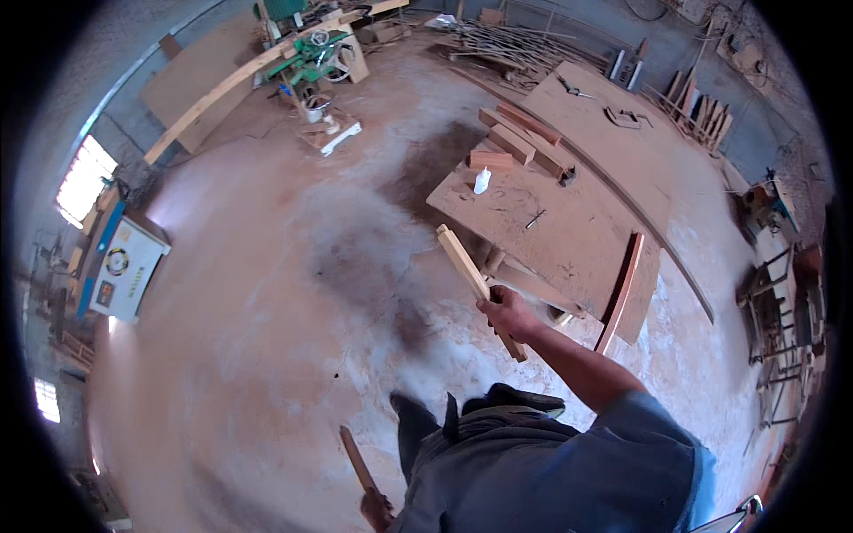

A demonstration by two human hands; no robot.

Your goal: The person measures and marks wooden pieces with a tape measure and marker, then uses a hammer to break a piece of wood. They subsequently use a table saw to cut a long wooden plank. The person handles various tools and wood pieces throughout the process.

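Note:
Gripped in my right hand (508,314) is a pale wooden piece (460,259), slanting up and to the left in front of the workbench. Its upper end looks narrowed or stepped. Low at my left side, my left hand (377,510) is closed around the end of a thin reddish-brown wooden strip (355,457). Close to my right hand stands the dusty workbench (577,240). On it lie a white bottle (482,181), a dark pen-like tool (535,218), several wood blocks (513,142) and a long reddish strip (622,289) along the near right side.
A green machine with handwheels (324,58) stands at the far left. A white and blue machine cabinet (129,262) is by the left wall. Metal clamps (627,118) rest on the bench's far part. Sticks (533,44) are piled behind, and wooden frames (777,329) stand at the right.

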